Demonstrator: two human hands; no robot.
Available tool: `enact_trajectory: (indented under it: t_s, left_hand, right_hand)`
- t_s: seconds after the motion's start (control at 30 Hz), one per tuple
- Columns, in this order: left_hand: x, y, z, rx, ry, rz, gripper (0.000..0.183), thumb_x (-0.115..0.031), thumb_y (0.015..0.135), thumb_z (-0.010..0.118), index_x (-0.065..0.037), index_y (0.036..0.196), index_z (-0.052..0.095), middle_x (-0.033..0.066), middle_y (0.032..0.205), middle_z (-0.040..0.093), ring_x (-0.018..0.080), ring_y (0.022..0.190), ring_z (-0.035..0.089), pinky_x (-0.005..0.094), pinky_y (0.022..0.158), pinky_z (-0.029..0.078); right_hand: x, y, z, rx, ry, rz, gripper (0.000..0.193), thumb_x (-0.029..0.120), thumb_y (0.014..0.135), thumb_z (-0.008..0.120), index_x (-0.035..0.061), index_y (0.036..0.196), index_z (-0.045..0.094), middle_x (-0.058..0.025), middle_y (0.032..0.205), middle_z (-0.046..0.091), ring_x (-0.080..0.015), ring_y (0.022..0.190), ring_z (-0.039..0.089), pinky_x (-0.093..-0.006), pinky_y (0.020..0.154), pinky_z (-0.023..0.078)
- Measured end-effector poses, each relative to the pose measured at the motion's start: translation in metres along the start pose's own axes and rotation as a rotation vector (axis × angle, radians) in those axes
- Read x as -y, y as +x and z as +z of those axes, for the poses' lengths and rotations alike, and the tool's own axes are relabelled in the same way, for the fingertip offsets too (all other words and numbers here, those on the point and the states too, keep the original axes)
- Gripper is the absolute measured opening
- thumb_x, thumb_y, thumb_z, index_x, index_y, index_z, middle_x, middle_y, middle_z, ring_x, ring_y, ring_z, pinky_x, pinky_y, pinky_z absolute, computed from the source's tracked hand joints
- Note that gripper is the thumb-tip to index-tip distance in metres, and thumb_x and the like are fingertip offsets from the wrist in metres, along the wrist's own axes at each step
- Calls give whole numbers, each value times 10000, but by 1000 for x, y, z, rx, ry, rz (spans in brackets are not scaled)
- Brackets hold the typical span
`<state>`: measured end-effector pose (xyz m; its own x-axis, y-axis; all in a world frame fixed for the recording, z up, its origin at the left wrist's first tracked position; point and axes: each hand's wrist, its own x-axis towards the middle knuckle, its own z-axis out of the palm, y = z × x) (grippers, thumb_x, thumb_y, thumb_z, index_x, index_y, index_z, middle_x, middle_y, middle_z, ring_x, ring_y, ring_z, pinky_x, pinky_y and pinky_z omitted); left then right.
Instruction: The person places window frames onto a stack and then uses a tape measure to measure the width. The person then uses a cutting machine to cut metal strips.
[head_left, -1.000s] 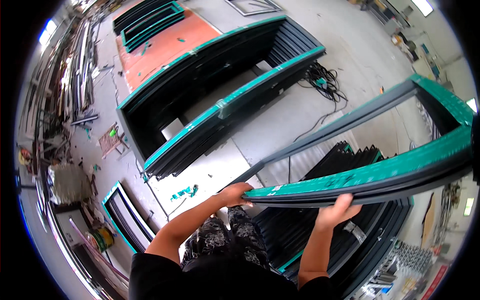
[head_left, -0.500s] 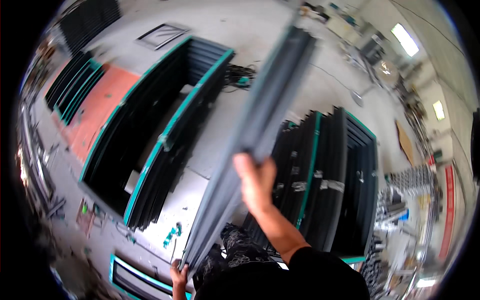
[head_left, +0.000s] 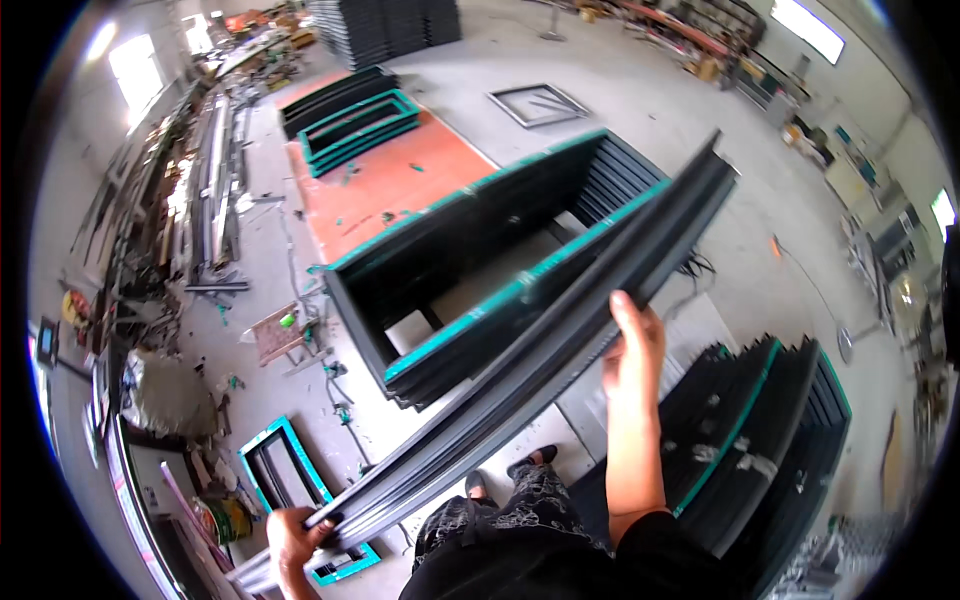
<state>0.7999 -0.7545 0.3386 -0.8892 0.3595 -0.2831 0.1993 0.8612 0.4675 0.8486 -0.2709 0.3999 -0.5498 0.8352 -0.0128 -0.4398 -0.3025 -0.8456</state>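
A long dark grey metal profile point(head_left: 500, 385), grooved along its length, slants across in front of me from the lower left to the upper right. Around its lower end my left hand point(head_left: 295, 535) is closed. My right hand point(head_left: 632, 340) grips its upper half, thumb on top, the other fingers mostly hidden beneath. Beyond the profile stands a stack of dark rectangular frames point(head_left: 455, 205) edged with green tape; the profile's upper part covers some of its near right corner. Below my right arm, another stack of dark frames point(head_left: 730, 430) stands close by.
Farther off, smaller green-edged frames point(head_left: 360, 135) sit on an orange-red sheet point(head_left: 440, 160). A bare rectangular frame point(head_left: 540, 122) lies on the floor. A blue-green taped frame point(head_left: 285, 460) lies by my left hand. Metal lengths point(head_left: 215, 180) line the left wall.
The profile has swung from steep to a flatter slant, its far end moving right and its near end left. Both hands stay on it. My view has turned left.
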Motion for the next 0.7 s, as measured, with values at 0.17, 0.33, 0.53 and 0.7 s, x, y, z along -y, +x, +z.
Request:
enact_trajectory:
  t_s: [0.17, 0.33, 0.53, 0.7]
  left_hand:
    - [-22, 30, -90, 56, 275, -89, 520, -553, 684, 733, -39, 758, 711, 171, 599, 599, 341, 587, 617, 404, 585, 483]
    - [-89, 100, -152, 39, 463, 92, 535, -565, 722, 701, -30, 704, 695, 193, 576, 559, 373, 599, 598, 414, 577, 483]
    - [-223, 210, -202, 0, 593, 271, 589, -595, 774, 639, -9, 740, 690, 215, 645, 587, 393, 673, 606, 429, 628, 488]
    - [-347, 314, -227, -30, 626, 380, 621, -634, 776, 617, -19, 741, 692, 200, 642, 585, 383, 662, 597, 425, 610, 470]
  right_hand:
    - [0, 12, 15, 38, 96, -16, 348, 173, 837, 701, -40, 1088, 587, -106, 982, 632, -168, 860, 622, -281, 712, 513]
    - [1, 64, 16, -22, 212, -122, 279, 185, 851, 685, -32, 1002, 596, -99, 926, 651, -146, 770, 642, -252, 612, 522]
    - [24, 171, -9, -144, 257, -195, 446, 288, 861, 683, -44, 1143, 586, -127, 1069, 672, -182, 922, 662, -264, 788, 530]
    - [48, 262, -30, -199, 311, -246, 424, 318, 863, 684, -13, 1115, 605, -85, 1030, 686, -138, 873, 660, -228, 738, 511]
